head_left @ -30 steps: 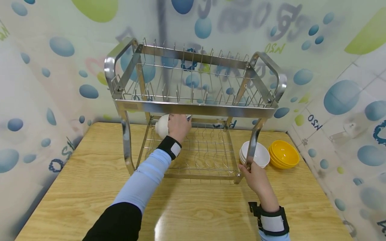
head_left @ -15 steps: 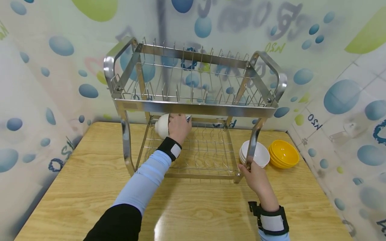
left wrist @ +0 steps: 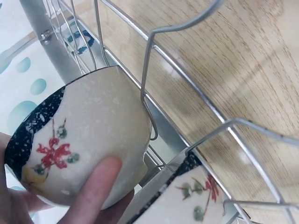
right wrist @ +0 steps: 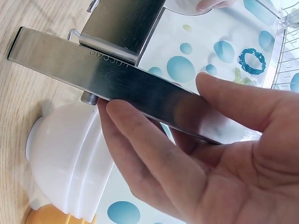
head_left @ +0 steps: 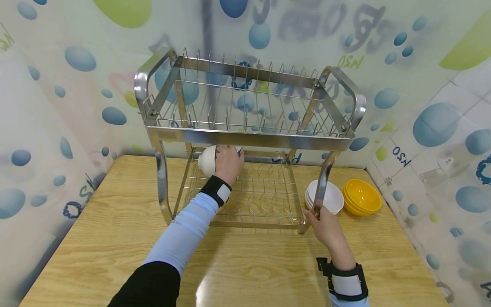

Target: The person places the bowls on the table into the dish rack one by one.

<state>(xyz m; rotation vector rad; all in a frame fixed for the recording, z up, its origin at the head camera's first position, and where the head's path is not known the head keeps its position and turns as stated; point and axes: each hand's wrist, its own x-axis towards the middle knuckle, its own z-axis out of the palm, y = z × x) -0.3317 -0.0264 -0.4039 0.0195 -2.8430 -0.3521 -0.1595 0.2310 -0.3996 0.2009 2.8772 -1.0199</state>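
Observation:
In the head view my left hand [head_left: 229, 164] reaches under the upper tier of a metal dish rack [head_left: 245, 137] and grips a bowl [head_left: 207, 161] over the back left of the lower tier. The left wrist view shows this bowl [left wrist: 100, 126] tipped on its side, cream with a dark speckled rim and red flowers, fingers pressed to its outside. Beside it, a second flowered bowl [left wrist: 182, 198] is partly cut off by the frame's edge. My right hand [head_left: 327, 226] holds the rack's front right leg [head_left: 323, 183], thumb and fingers on either side of the flat metal.
Right of the rack stand a stack of white bowls [head_left: 333, 197], partly behind the leg, and a stack of yellow bowls [head_left: 362, 195]. The upper tier's wire prongs and front bar lie above my left hand. A patterned wall covering [head_left: 383, 42] rises behind the wooden table [head_left: 253, 264].

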